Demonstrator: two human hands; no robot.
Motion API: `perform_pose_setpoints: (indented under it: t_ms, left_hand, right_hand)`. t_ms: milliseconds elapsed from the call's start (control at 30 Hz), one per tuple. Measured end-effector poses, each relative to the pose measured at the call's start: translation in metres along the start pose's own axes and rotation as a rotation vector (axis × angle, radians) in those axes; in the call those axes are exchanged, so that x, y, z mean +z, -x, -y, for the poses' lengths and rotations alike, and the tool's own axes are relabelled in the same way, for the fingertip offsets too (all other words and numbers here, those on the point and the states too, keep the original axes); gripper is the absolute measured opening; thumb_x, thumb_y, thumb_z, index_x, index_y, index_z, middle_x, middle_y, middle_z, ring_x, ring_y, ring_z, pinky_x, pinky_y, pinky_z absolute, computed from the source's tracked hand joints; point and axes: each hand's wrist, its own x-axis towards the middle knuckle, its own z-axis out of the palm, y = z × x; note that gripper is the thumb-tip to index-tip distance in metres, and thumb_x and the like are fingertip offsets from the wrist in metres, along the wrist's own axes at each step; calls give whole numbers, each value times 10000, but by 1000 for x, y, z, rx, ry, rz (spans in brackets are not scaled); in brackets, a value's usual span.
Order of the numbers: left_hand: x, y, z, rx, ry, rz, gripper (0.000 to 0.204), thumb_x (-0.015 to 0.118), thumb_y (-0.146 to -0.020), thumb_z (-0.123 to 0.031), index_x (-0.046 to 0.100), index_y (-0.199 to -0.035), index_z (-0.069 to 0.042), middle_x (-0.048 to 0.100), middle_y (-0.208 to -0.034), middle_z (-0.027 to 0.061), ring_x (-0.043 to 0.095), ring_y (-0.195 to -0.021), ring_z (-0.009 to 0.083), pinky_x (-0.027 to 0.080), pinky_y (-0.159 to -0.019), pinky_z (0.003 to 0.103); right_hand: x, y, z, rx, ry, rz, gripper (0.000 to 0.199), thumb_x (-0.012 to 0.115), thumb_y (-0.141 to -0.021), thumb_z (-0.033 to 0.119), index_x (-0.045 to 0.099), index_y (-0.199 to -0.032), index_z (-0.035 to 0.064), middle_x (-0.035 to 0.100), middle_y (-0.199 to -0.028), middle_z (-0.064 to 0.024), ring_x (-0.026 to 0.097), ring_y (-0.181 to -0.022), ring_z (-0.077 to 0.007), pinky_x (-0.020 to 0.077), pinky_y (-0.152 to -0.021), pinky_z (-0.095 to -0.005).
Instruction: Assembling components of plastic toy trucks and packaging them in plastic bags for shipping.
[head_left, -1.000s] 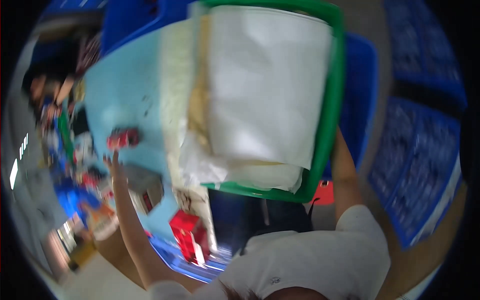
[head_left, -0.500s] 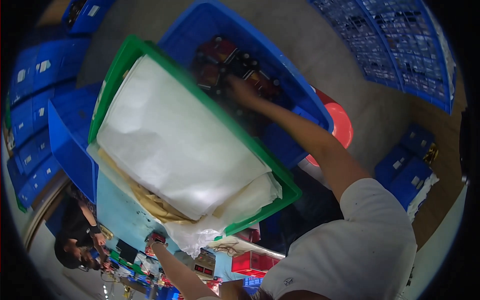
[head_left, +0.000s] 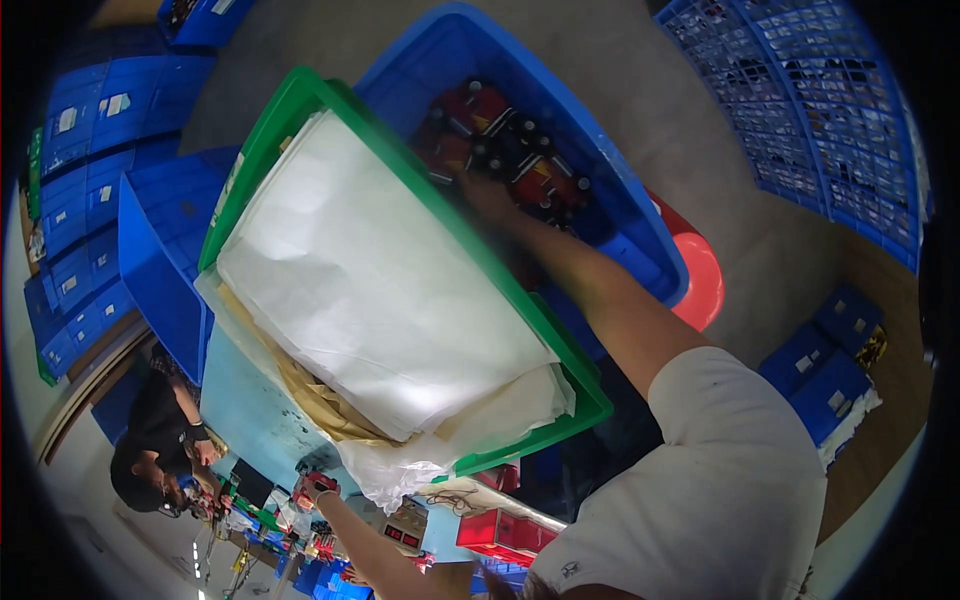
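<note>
My right hand (head_left: 487,198) reaches down into a deep blue bin (head_left: 610,150), past the edge of a green crate. It is among several red-and-black toy cars (head_left: 545,180) with black wheels, close to the one at the left. Its fingers are dim and partly hidden, so a grip does not show. Down at the lower left, my left hand (head_left: 318,494) holds a small red toy car (head_left: 322,482) above the light-blue table (head_left: 255,400). Between my arms lies the green crate (head_left: 590,405), topped with white paper sheets (head_left: 370,270).
Stacked blue boxes (head_left: 85,120) line the left side. A red stool (head_left: 700,275) stands behind the blue bin. Blue lattice crates (head_left: 800,110) are at the upper right. Another person (head_left: 160,440) works at the table's far end. Red bins (head_left: 505,530) sit near my body.
The whole view has shifted, so the bin and crate appear farther right. My right hand has moved toward the bin's left-hand cars. My left hand still holds the red toy car.
</note>
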Motion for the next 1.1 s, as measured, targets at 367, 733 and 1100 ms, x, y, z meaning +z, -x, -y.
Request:
perform_pose_setpoints:
  t_ms: [367, 733, 1100]
  left_hand:
    - [-62, 141, 75, 445, 755, 391, 416, 592, -808, -96, 478, -1207, -102, 598, -952, 89, 597, -797, 199, 537, -709, 362]
    - [-146, 415, 131, 216, 923, 646, 699, 671, -725, -114, 282, -1302, -57, 489, -1183, 120, 586, -941, 238, 535, -740, 396]
    - [-333, 402, 289, 685, 912, 460, 952, 822, -622, -241, 220, -1336, -54, 416, -1257, 106, 431, -1152, 217, 412, -953, 361]
  right_hand:
    - [-123, 49, -66, -134, -33, -131, 281, 511, -849, 139, 502, -1093, -2, 580, -970, -138, 582, -849, -240, 480, -713, -363]
    - [-312, 196, 326, -919, -503, 369, 949, 774, -633, 271, 235, -1360, -14, 397, -1327, -181, 374, -1235, -353, 261, -1035, -487]
    - [-326, 462, 473, -482, -892, 1658, 713, 794, -637, 303, 436, -1209, 76, 478, -1202, -109, 446, -1137, -281, 324, -974, -408]
